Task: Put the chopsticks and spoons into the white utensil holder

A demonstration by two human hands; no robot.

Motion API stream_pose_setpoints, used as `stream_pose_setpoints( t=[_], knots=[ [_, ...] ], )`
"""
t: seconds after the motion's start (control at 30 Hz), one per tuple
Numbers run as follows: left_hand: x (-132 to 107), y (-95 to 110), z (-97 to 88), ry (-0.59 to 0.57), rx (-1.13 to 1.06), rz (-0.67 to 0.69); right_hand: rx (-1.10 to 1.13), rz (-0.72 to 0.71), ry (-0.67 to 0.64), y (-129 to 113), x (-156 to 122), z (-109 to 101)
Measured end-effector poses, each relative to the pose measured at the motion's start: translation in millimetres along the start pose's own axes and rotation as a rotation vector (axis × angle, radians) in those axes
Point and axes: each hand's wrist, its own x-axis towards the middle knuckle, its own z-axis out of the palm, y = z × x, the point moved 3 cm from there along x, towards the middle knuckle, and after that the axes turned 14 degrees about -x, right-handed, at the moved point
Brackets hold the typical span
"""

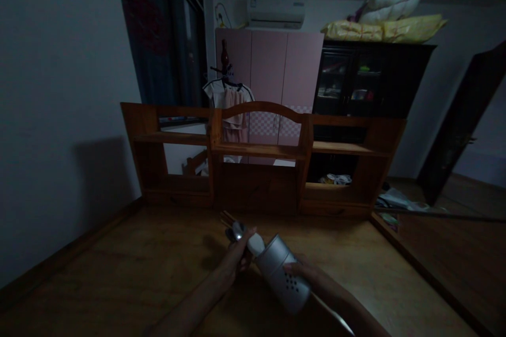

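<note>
Grips the perforated metal holder (282,274) with the right hand (302,271), wrapped closed round its side, tilted above the desk (138,263) just in front of the wooden shelf unit (256,152), mouth toward it. Closes the left hand (237,255) round the utensils (238,230) at that mouth, nearer the shelf unit.

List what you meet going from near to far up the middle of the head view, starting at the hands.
Right hand holding the metal holder → left hand gripping the spoons at its mouth → wooden shelf unit → hanging clothes → pink wardrobe → air conditioner.
</note>
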Motion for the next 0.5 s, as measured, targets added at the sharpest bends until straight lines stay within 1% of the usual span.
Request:
stream_pose_setpoints(
  t=[0.1, 0.23, 0.37, 0.5],
  knots=[
    [0.7, 2.6, -0.7, 0.000, -0.053, -0.014, -0.012, -0.022, -0.010, -3.2, -1.3, -0.3],
    [6.9, 2.9, -3.9, 0.014, -0.134, -0.045, -0.028, -0.005, -0.011, -0.9, -3.0, -4.7],
    [13.5, 1.2, -8.7, 0.015, -0.189, -0.044, -0.054, 0.004, -0.003, 1.8, -3.3, -8.8],
    [15.2, 2.9, -11.6, 0.001, -0.238, -0.018, -0.013, -0.001, -0.024, 1.7, -3.5, -8.6]
  ],
)
